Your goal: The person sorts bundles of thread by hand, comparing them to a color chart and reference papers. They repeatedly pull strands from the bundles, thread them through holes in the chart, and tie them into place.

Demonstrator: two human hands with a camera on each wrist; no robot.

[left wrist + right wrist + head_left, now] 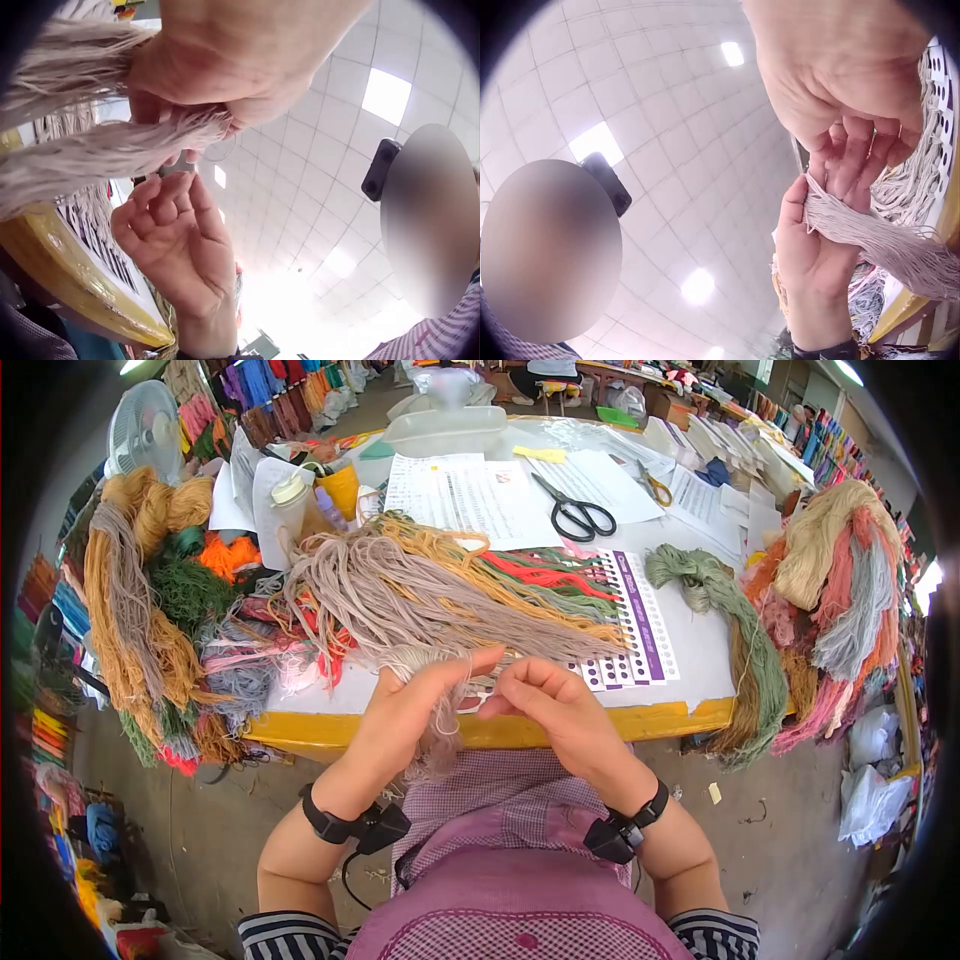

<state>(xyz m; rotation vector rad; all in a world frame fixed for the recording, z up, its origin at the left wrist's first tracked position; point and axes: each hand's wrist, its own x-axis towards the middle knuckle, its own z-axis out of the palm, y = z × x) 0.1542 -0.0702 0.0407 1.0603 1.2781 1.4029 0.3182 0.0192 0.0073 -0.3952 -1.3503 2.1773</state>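
Note:
My left hand (412, 698) holds a bundle of pale mauve-grey thread (889, 246) by its cut end, thumb laid over it. The rest of the bundle hangs down over the table's front edge. Close to its fingertips is my right hand (562, 708), fingers bent and thumb tip near the index finger; I cannot tell whether a strand is pinched there. A thin loop of thread (220, 159) shows beside the left fingers in the left wrist view. Beyond both hands, more mauve-grey skeins (370, 585) lie across the table with yellow, red and green ones.
Punched thread cards (655, 625) lie under the skein ends. Black scissors (583, 520) rest by printed sheets (460, 495). A green skein (740, 630) drapes over the front edge at right. Thread heaps (190, 600) crowd the left, near a bottle (292, 510) and a fan (146, 428).

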